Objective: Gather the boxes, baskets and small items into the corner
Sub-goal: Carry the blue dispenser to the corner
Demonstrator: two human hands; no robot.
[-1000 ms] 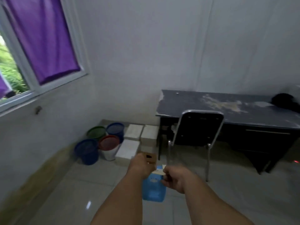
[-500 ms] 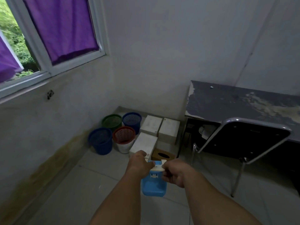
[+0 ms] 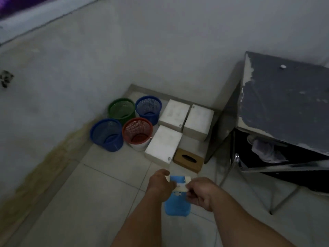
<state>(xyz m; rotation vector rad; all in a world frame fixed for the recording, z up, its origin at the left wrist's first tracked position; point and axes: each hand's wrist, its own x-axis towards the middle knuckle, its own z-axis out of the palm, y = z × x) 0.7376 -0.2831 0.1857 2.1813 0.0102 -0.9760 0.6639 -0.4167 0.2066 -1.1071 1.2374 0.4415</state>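
Blue container (image 3: 176, 205): a small blue plastic item with a pale strip across its top, held up over the floor tiles, on the near side of the brown tissue box (image 3: 188, 159) and well short of the corner.
Left hand (image 3: 161, 184): closed on the left end of the pale top strip; the blue body hangs below and to the right of it.
Right hand (image 3: 200, 192): fingers curled, pinching the right end of the same strip; the container sits between the two hands.
Brown tissue box: on the floor, touching the near white box (image 3: 162, 145) on its left.
White boxes: two more (image 3: 174, 112) (image 3: 198, 121) stand behind the tissue box against the wall.
Baskets: green (image 3: 122, 109), blue (image 3: 148, 107), red (image 3: 137, 133) and another blue (image 3: 106, 134), clustered left of the white boxes in the corner.
Desk (image 3: 284, 104): dark, with a worn top, to the right of the tissue box.
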